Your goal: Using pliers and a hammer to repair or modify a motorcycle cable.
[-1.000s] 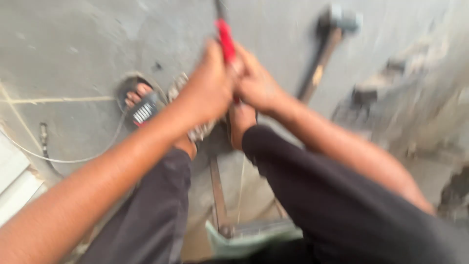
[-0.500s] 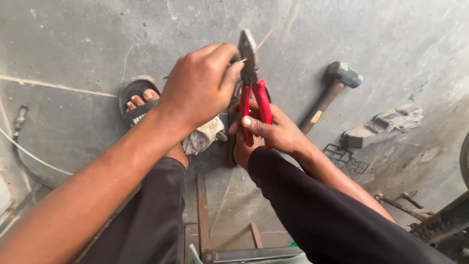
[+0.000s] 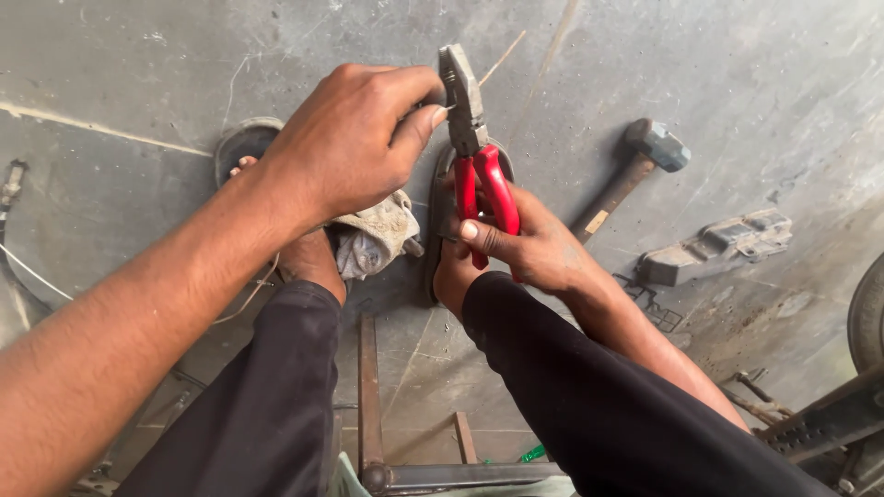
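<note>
Red-handled pliers (image 3: 474,147) with grey steel head, upright.

Workshop, stained concrete floor (image 3: 166,64), hammer (image 3: 635,175), metal scraps (image 3: 718,247)

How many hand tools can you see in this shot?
2. Red-handled pliers are held in the right hand, the left hand at their jaws. A hammer lies on the concrete floor to the right. Others may be hidden.

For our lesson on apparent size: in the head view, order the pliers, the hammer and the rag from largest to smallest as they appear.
1. Pliers, held near the camera, which enlarges them.
2. Hammer on the floor, slightly shorter-looking.
3. Rag, partly hidden by the left hand.
</note>
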